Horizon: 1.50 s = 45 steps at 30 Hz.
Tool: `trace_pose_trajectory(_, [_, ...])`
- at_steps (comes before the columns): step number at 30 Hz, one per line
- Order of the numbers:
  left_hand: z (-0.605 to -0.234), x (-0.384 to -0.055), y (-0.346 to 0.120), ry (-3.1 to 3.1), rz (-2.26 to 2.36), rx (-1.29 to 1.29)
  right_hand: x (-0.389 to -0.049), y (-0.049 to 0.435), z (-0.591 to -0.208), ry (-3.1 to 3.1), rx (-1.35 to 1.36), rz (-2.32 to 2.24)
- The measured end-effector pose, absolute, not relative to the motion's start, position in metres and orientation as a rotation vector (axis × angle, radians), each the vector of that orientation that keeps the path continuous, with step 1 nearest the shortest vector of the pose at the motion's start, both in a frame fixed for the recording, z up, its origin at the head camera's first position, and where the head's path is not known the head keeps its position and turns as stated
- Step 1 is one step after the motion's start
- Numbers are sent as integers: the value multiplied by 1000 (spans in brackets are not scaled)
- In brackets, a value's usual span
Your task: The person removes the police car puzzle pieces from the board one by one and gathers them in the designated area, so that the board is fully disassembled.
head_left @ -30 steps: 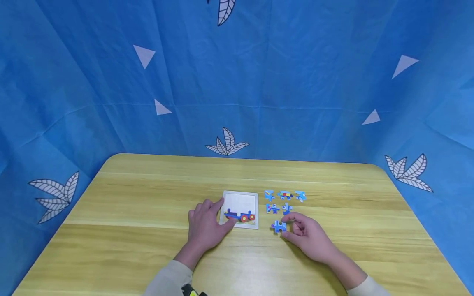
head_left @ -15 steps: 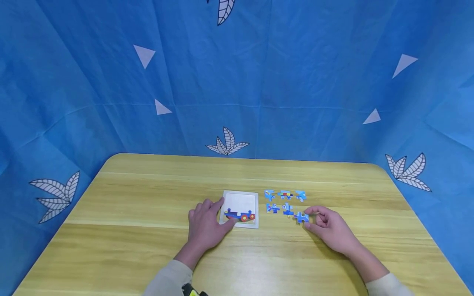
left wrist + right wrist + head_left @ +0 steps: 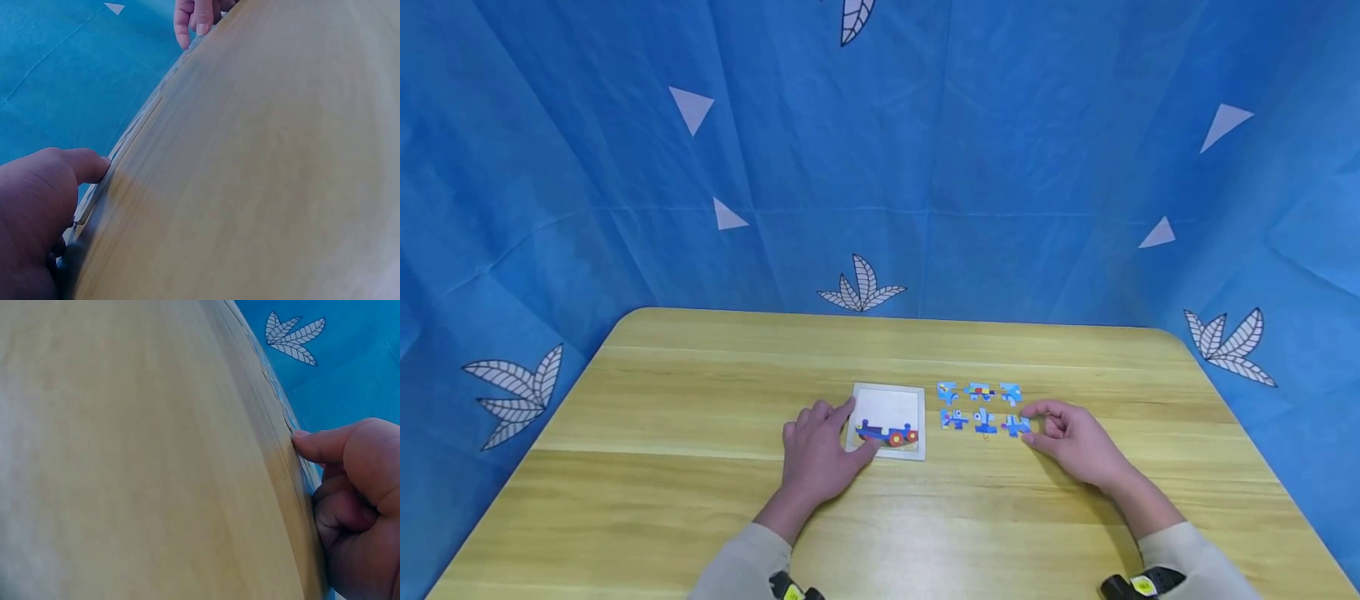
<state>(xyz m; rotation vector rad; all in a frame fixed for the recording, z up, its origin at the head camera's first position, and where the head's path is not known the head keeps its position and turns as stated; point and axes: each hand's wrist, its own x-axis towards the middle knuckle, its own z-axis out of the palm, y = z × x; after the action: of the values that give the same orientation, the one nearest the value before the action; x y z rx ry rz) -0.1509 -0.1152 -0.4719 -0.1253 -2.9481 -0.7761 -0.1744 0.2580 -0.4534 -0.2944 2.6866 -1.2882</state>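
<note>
In the head view my left hand (image 3: 820,454) rests at the left side of a square white puzzle frame (image 3: 921,417). Its index finger touches the left edge and the thumb lies over the lower part. A blue and red vehicle picture (image 3: 887,433) fills the frame's lower strip, below a blank white area. My right hand (image 3: 1075,442) pinches a blue jigsaw piece (image 3: 1017,426) between thumb and index finger, low over the table, at the right end of the lower row of loose pieces. In the right wrist view the thumb (image 3: 312,445) shows at the table surface; the piece is barely visible.
Beside the held piece lie two jigsaw pieces, one blue (image 3: 985,422) and one at the row's left (image 3: 953,419). An upper row of three pieces (image 3: 980,391) lies behind them. The wooden table (image 3: 700,375) meets a blue cloth backdrop (image 3: 1000,167) at its far edge.
My right hand has moved the blue jigsaw piece right and away from me, into line with the lower row, turning it. My left hand and the frame have stayed put.
</note>
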Motion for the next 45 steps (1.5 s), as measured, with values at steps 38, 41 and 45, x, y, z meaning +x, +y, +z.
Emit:
trace_pose_trajectory(38, [-471,-150,-125,-2958,-852,-216,-156,149,-440,2528,-448,-1629])
trace_pose_trajectory(41, [-470,-150,-124,-2954,-856,-227,-160,135,-442,2515,-499,-1627])
trace_pose_trajectory(45, [-468,-150,-124,-2962,-861,-233,-167,119,-444,2500,-535,-1624])
